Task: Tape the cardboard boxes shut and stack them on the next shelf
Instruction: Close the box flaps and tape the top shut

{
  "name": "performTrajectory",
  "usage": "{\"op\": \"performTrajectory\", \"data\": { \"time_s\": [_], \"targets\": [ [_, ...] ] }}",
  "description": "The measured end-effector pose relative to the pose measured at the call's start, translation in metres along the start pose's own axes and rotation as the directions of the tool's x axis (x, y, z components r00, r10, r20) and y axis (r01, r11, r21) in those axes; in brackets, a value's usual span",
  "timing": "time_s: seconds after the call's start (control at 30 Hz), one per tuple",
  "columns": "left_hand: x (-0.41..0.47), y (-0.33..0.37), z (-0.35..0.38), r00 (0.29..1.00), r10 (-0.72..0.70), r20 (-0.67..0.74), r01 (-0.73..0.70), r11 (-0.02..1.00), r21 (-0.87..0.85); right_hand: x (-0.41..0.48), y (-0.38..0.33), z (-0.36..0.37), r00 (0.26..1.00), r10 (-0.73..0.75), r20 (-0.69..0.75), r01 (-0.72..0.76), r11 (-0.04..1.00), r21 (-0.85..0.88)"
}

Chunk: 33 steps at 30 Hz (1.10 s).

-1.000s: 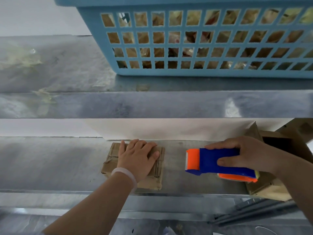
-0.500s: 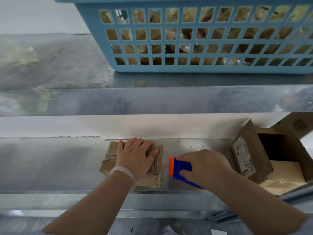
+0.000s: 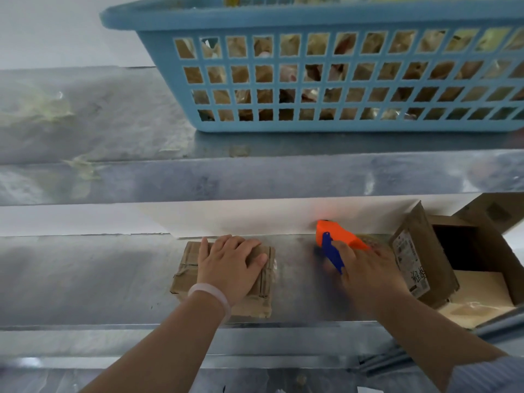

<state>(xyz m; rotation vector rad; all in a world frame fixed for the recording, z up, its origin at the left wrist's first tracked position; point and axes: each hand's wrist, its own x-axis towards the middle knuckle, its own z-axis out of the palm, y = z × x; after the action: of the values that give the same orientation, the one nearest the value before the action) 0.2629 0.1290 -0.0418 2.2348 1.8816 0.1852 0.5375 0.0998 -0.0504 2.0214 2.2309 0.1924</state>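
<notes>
Since a moment ago the right hand (image 3: 365, 275) has carried the tape dispenser (image 3: 336, 245) back and rightward, away from the small taped cardboard box (image 3: 224, 279), toward the open cardboard box (image 3: 442, 259); it is motion-blurred, its grip wrapped around the dispenser. The left hand (image 3: 231, 266) stays flat, grip spread, pressing the small box on the metal shelf (image 3: 85, 279). Above and beyond both hands, a blue basket (image 3: 340, 123) sits on the upper shelf (image 3: 113, 177).
</notes>
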Motion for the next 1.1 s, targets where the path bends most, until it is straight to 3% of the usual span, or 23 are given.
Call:
{"op": "performTrajectory", "data": {
  "time_s": [0.07,0.2,0.37,0.5,0.6,0.63,0.67,0.73,0.8,0.87,0.93,1.1],
  "targets": [
    [0.0,0.0,-0.001,1.0,-0.004,0.0,0.004,1.0,0.004,-0.006,-0.002,0.008,0.997,-0.061,0.036,0.063,0.996,-0.058],
    [-0.001,-0.001,-0.002,1.0,-0.016,0.015,0.015,1.0,0.017,-0.028,-0.021,0.025,0.95,-0.161,-0.267,0.144,0.986,-0.08],
    [0.0,-0.001,-0.007,0.994,-0.019,0.105,0.024,0.999,-0.041,-0.051,-0.067,0.038,0.974,-0.163,-0.155,0.153,0.985,-0.079],
    [-0.001,-0.009,-0.018,0.99,0.012,0.142,0.027,0.963,-0.268,-0.054,-0.083,0.025,0.986,-0.088,-0.144,0.086,0.996,-0.024],
    [-0.01,-0.019,-0.034,0.997,0.064,0.037,-0.028,0.798,-0.601,-0.057,-0.086,0.012,0.972,-0.084,-0.217,0.108,0.989,0.099],
    [-0.016,-0.025,-0.038,0.996,0.092,-0.013,-0.08,0.78,-0.62,-0.059,-0.089,0.007,0.964,-0.053,-0.262,0.114,0.968,0.222],
    [-0.023,-0.034,-0.04,0.986,0.144,-0.081,-0.165,0.812,-0.561,-0.06,-0.094,0.002,0.957,0.007,-0.291,0.111,0.916,0.387],
    [-0.036,-0.053,-0.038,0.938,0.308,-0.162,-0.345,0.879,-0.329,-0.06,-0.11,-0.01,0.957,0.154,-0.248,0.066,0.712,0.699],
    [-0.046,-0.066,-0.034,0.898,0.43,-0.091,-0.439,0.886,-0.15,-0.053,-0.134,-0.017,0.972,0.184,-0.149,0.026,0.542,0.84],
    [-0.049,-0.071,-0.026,0.87,0.493,-0.015,-0.493,0.87,0.011,-0.041,-0.159,-0.021,0.984,0.165,-0.059,-0.023,0.455,0.89],
    [-0.049,-0.073,-0.02,0.86,0.509,0.032,-0.509,0.855,0.103,-0.034,-0.176,-0.02,0.987,0.159,0.039,-0.106,0.44,0.892],
    [-0.042,-0.078,-0.02,0.866,0.498,0.037,-0.499,0.867,0.0,-0.028,-0.192,-0.016,0.951,0.268,0.156,-0.238,0.309,0.921]
  ]
}}
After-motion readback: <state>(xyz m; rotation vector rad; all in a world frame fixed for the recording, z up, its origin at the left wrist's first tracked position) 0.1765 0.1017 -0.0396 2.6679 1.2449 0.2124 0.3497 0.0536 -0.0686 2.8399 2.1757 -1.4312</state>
